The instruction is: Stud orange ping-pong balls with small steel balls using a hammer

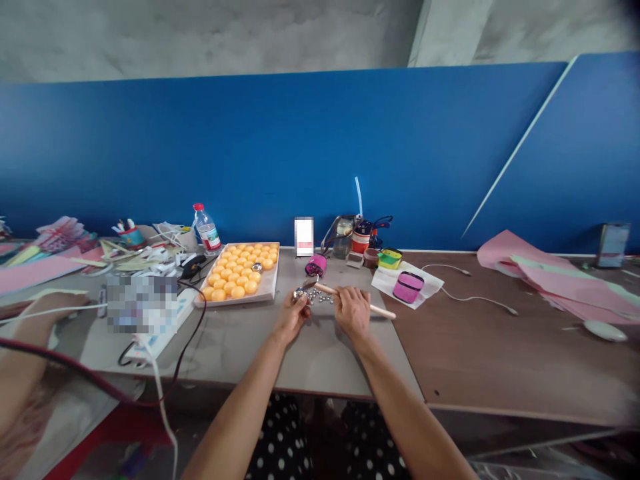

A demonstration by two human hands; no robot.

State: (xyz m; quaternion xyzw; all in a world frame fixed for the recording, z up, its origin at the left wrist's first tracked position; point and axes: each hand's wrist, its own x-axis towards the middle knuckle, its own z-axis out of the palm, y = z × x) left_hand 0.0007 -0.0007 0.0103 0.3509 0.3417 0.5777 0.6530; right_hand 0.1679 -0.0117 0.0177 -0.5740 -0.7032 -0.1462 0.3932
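Between the fingertips of my left hand [293,317] is a small shiny silver ball [299,293]. My right hand [353,308] is wrapped round a long pale wooden-handled tool [384,312]. Its dark tip reaches toward the silver ball; the exact kind of tip is too small to make out. Small silver beads [323,297] lie loose on the grey mat [330,367] between my hands. Just beyond them a magenta pouch [316,265] lies on its side with its dark mouth toward me. To the left, a white tray [273,293] holds several rows of yellow-orange balls [235,277] and one silver ball [257,267].
A flat magenta pouch [409,287] lies on white paper [433,285] at right, near a yellow-green pouch [390,258]. A bottle [206,230], a power strip [165,333] and cables stand left. Another person's arm [25,340] is at far left. Pink sheets [555,287] lie far right.
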